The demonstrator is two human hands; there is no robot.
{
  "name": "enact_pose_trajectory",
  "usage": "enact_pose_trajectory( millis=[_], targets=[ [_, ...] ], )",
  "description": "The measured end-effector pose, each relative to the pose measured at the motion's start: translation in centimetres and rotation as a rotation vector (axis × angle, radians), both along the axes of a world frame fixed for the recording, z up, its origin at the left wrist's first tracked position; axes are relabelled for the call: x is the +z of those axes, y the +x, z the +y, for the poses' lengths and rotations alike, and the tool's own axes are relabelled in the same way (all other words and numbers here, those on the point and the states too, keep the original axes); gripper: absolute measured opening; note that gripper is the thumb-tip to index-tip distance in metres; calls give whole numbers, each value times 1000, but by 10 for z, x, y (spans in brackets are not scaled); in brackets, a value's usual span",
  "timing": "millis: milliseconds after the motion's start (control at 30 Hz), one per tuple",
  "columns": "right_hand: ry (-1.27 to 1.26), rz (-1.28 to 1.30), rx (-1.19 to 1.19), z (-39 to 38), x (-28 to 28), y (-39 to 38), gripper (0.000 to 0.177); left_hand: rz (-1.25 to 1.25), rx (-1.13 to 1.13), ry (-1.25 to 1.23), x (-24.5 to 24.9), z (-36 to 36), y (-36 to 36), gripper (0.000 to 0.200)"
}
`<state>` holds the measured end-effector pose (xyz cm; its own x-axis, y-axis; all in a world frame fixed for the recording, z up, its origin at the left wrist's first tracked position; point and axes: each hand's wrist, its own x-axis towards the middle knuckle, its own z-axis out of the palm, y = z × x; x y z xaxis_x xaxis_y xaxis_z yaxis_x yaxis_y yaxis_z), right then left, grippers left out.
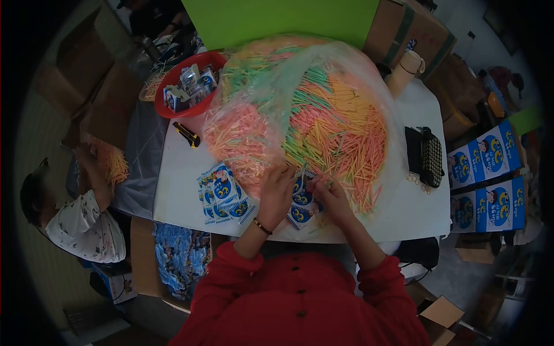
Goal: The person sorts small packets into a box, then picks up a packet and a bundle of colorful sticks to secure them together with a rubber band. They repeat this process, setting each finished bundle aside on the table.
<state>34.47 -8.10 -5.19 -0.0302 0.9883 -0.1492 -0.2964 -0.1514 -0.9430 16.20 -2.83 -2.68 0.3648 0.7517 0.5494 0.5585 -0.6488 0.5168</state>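
A large clear plastic bag lies spread open on the white table, heaped with thin pink, yellow, orange and green sticks. At its near edge, my left hand has its fingers curled at the top of a small blue-and-white packet. My right hand is closed in a pinch just right of that packet; what sits between its fingertips is too small to make out. Another blue packet lies below, between my wrists. Left of my left hand is a pile of similar packets.
A red basin holding small packs and a yellow-black box cutter are at the left. On the right are a patterned pouch, a beige bottle and blue cartons. Another person works at far left, beside a packet-filled box.
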Motion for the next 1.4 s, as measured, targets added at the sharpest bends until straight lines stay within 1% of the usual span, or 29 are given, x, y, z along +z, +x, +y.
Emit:
enact_pose_trajectory(
  millis=[33, 67, 100, 133, 200, 267, 333, 367, 500, 567, 600, 667, 700, 767, 800, 833, 900, 933, 967, 1000, 1033, 1067, 1100, 1133, 1167, 1200, 1267, 1300, 1400],
  targets=[
    [-5, 173, -102, 3, -3, -2, 15, 4, 8, 3, -1, 0, -2, 35],
    [-9, 179, -88, 3, -4, 2, 15, -316, -80, -319, -4, -5, -5, 25],
    [-77, 192, -164, 4, 15, 3, 16, -638, -167, -640, -5, -9, -9, 17],
    [-142, 203, -239, 4, 30, 4, 18, -636, -154, -639, -3, -12, -12, 17],
    [-93, 230, -252, 4, 43, 3, 19, -962, -274, -1104, 1, -17, -13, 15],
    [193, 260, -229, 3, 60, 1, 20, -977, -269, -1112, -7, -21, -12, 16],
    [220, 274, -222, 0, 68, -3, 20, -988, -275, -1122, 0, -24, -6, 17],
    [251, 287, -213, -1, 73, -5, 21, -1073, -301, -1183, 5, -27, -3, 18],
    [187, 244, -164, -10, 88, -14, 18, -1274, -345, -1319, -7, -32, -1, 21],
    [6, 347, -12, -18, 89, -17, 18, -1317, -306, -1298, -13, -35, -1, 21],
    [6, 348, -11, -22, 84, -21, 18, -1356, -274, -1280, -13, -36, -1, 20],
    [-120, 19, 168, -28, 64, -28, 20, -1408, -283, -1325, -6, -37, 1, 19],
    [-122, 18, 164, -28, 55, -30, 20, -1459, -290, -1370, -2, -38, 1, 18],
    [37, -195, 155, -28, 43, -31, 21, -1485, -262, -1449, 3, -37, -1, 18],
    [38, -195, 161, -29, 45, -31, 21, -1508, -231, -1522, 5, -36, -2, 18],
    [-11, -138, 166, -32, 49, -31, 22, -1508, -224, -1521, 0, -38, -4, 18],
    [-60, -79, 168, -34, 57, -28, 24, -1339, -371, -1260, -9, -45, -7, 14],
    [-21, 80, 109, -35, 60, -23, 24, -1339, -368, -1261, -9, -47, -8, 14],
    [16, 238, 49, -34, 65, -20, 25, -1221, -317, -1144, -10, -50, -11, 13],
    [12, 239, 52, -32, 71, -19, 25, -1103, -267, -1027, -9, -51, -13, 13],
    [84, 277, -57, -28, 79, -17, 25, -1105, -262, -1027, -9, -52, -15, 13],
    [158, 314, -168, -24, 83, -16, 25, -950, -265, -943, -10, -51, -16, 11],
    [158, 313, -171, -21, 84, -16, 25, -794, -269, -858, -10, -50, -16, 9],
    [250, 247, -171, -17, 86, -17, 22, -793, -274, -860, -9, -50, -16, 9],
    [342, 181, -171, -15, 87, -19, 20, -703, -295, -808, -9, -50, -16, 9],
    [342, 180, -174, -14, 87, -21, 20, -613, -313, -754, -6, -50, -15, 9],
    [465, 6, -110, -13, 88, -26, 19, -619, -303, -698, -1, -52, -11, 8],
    [466, 6, -108, -13, 90, -26, 19, -624, -289, -640, 3, -52, -10, 7],
    [480, -109, -105, -12, 93, -30, 16, -559, -317, -672, 6, -50, -16, 10]
  ],
)
